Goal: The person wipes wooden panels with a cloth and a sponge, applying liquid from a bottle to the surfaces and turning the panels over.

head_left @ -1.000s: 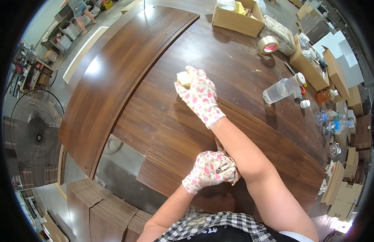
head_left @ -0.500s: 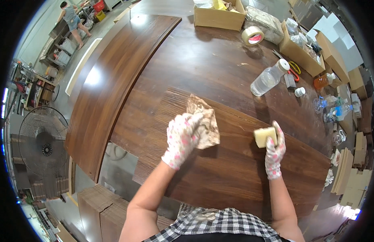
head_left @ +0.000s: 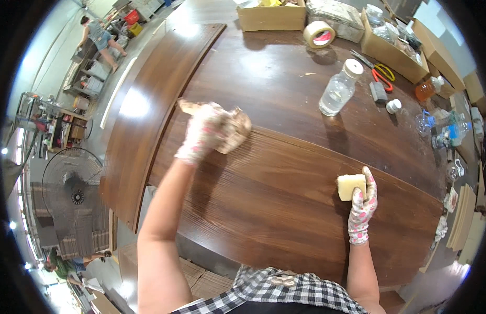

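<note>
My left hand, in a white glove with pink spots, is closed on a crumpled, brown-stained cloth. It is over the far left end of a dark brown wood-grain panel; whether the cloth touches the panel I cannot tell. My right hand, gloved alike, grips a pale yellow sponge-like block between thumb and fingers above the panel's right part. Beyond the panel's far edge stands a clear capped bottle of liquid.
A second brown panel lies to the left. Farther back are a tape roll, scissors, a grey block, a small white bottle and cardboard boxes. A fan stands left; a person is in the background.
My left hand has swung away and to the left with the cloth, toward the panel's far left end. My right hand still holds the block, nearly in place. The whole view has shifted slightly.
</note>
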Action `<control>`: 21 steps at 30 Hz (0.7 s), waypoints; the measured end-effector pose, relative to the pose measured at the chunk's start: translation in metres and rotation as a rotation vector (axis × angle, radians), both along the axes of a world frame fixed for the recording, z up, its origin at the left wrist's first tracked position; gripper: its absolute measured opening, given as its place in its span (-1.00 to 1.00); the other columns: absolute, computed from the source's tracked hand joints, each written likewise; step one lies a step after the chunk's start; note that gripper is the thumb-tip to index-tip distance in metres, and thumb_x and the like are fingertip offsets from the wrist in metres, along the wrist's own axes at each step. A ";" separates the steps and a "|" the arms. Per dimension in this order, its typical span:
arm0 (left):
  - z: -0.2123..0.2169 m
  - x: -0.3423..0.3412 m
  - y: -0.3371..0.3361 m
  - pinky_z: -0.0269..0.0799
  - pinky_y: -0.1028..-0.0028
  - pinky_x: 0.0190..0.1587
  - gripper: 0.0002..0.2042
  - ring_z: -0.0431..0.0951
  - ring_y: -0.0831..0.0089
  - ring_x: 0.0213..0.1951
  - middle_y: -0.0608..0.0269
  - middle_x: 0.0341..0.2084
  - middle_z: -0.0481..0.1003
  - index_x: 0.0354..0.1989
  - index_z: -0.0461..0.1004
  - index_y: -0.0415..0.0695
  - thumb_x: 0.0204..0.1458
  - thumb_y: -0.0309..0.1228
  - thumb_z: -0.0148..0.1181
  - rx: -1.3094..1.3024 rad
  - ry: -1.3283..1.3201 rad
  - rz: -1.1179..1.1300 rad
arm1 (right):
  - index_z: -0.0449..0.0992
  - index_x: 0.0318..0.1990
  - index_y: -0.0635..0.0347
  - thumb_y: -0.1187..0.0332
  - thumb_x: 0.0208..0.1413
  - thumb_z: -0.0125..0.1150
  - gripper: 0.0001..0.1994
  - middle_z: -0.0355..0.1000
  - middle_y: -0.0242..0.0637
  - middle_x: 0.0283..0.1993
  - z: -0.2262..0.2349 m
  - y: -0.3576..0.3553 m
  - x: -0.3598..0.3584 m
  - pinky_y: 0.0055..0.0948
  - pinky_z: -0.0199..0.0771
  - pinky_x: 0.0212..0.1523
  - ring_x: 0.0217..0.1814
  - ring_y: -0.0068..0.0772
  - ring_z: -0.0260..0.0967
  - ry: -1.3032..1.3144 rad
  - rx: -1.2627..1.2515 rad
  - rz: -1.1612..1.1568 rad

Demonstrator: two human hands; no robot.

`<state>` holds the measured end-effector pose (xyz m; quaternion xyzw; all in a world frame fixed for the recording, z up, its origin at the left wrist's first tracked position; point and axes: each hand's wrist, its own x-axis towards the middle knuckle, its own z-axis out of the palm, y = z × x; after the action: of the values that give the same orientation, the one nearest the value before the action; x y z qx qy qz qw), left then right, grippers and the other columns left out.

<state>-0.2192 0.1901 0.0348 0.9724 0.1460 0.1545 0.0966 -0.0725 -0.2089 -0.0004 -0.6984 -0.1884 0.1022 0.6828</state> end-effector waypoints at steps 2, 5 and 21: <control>-0.007 0.000 -0.006 0.39 0.28 -0.16 -0.82 0.43 0.21 -0.26 0.19 -0.41 0.41 -0.35 0.48 -0.12 -0.17 -0.50 0.30 -0.005 0.042 0.132 | 0.22 0.23 0.38 0.22 0.12 0.20 -0.41 0.29 -0.23 0.19 -0.002 -0.001 -0.004 -0.45 0.31 0.13 0.12 -0.45 0.30 0.052 0.007 0.000; 0.001 -0.002 0.022 0.44 0.29 -0.15 -0.76 0.50 0.22 -0.21 0.22 -0.36 0.50 -0.32 0.53 0.00 -0.24 -0.40 0.34 0.104 0.107 0.206 | 0.22 0.23 0.36 0.26 0.15 0.14 -0.45 0.28 -0.23 0.20 0.004 -0.002 -0.002 -0.42 0.31 0.14 0.13 -0.44 0.30 0.055 0.028 0.014; 0.015 -0.053 0.074 0.49 0.31 -0.24 -0.78 0.58 0.30 -0.33 0.25 -0.53 0.56 -0.57 0.54 0.00 -0.18 -0.13 0.24 0.224 0.268 0.468 | 0.21 0.24 0.36 0.33 0.17 0.09 -0.49 0.25 -0.18 0.25 -0.006 0.000 0.006 -0.40 0.26 0.19 0.19 -0.40 0.25 -0.048 0.107 0.063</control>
<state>-0.2719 0.2640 0.0502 0.9286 0.3599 0.0577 -0.0697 -0.0667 -0.2091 -0.0059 -0.6567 -0.2318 0.0967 0.7111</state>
